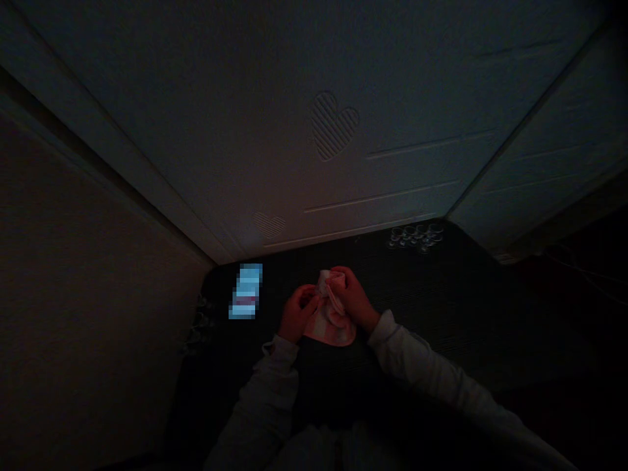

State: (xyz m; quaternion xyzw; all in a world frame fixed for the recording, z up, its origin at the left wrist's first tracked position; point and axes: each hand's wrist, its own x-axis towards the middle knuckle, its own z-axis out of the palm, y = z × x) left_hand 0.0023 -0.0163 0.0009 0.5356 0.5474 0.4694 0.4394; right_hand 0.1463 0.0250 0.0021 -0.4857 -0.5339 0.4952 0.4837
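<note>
Both hands are together over the dark table, working a pink-and-white cloth (330,328). My right hand (354,297) is closed around a bunched upper part of it. From the left, my left hand (296,313) grips the cloth's edge with curled fingers and thumb. The lower part of the cloth hangs down in loose folds between the hands. Whether anything is wrapped inside the bunched part, I cannot tell in the dim light.
Several small clear glasses (415,235) stand at the table's back right. More glassware (199,322) is faintly visible along the left edge. A lit phone (246,291) lies left of my hands. Behind the dark table (456,301) rises a pale panel (235,131) with embossed hearts.
</note>
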